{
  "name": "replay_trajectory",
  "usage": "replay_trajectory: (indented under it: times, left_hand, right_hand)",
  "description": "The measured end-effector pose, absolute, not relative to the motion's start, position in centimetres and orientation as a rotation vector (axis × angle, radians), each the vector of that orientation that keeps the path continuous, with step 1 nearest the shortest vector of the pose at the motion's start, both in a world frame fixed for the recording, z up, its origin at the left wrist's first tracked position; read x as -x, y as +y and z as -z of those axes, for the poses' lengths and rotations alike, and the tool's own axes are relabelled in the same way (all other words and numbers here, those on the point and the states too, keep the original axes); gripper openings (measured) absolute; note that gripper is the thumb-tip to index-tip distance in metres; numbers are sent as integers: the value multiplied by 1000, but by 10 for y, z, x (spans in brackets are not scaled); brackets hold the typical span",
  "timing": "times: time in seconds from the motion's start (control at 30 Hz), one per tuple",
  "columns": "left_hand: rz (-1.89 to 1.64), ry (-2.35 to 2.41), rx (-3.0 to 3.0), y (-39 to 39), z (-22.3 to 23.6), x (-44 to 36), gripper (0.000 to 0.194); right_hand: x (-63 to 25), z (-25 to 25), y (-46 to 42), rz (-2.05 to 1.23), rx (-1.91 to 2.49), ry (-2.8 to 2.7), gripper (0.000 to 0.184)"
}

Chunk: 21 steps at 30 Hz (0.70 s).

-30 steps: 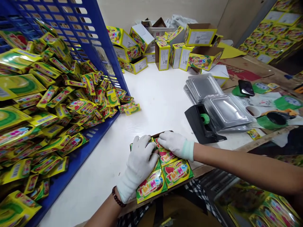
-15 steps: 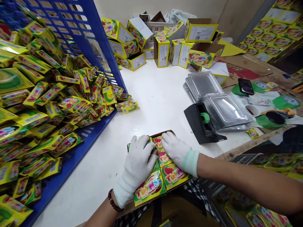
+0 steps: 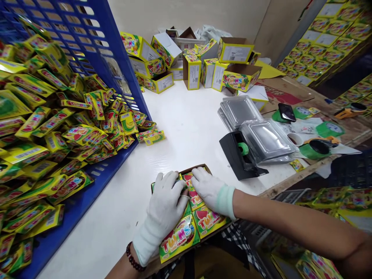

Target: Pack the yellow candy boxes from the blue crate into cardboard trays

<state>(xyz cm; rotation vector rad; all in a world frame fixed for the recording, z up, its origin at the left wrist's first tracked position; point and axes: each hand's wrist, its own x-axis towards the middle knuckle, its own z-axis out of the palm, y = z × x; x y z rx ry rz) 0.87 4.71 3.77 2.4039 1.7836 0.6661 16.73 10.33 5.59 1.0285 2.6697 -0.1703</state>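
In white work gloves, both my hands rest on a shallow cardboard box (image 3: 193, 169) packed with yellow-green candy packs (image 3: 178, 237) marked "TWINS". My left hand (image 3: 166, 205) lies across the packs on the left side, fingers stretched forward and thumb apart. Over the right side, my right hand (image 3: 209, 190) has its fingers laid on the far packs. Neither hand lifts anything. Several packs (image 3: 209, 221) with a watermelon picture show between and below the hands. The packs under my palms are hidden. The box sits at the near edge of the white table (image 3: 186, 128).
A blue plastic basket (image 3: 124, 69) full of small candy packs (image 3: 84, 135) stands at left. A black tape dispenser (image 3: 236, 155) and clear plastic lids (image 3: 269, 139) lie at right. Printed cartons (image 3: 192, 71) are piled at the back. Green tape rolls (image 3: 315, 149) lie far right.
The camera view has shifted slightly, so most of the scene sits a little further left. My hands keep nearly the same places on the packs.
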Motion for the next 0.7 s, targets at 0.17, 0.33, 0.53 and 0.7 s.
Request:
replay_trajectory:
  times: [0.17,0.33,0.53,0.7]
  left_hand:
    - [-664,1767,-2392,46,-37,-9,10]
    - [-661,1756,-2376,47,-37,-8,10]
    - [-660,1773,-2389,46,-37,-9,9]
    - [-651,1772,-2377,45,-38,-7,10]
  right_hand:
    - [-167,-66,102,111,-1181,2543,35]
    - [-162,-60,109,77,-1129,2512,37]
    - [-163,-55,110,142,-1040,2587,35]
    - [-166,-70,95,227,-1167,2533,39]
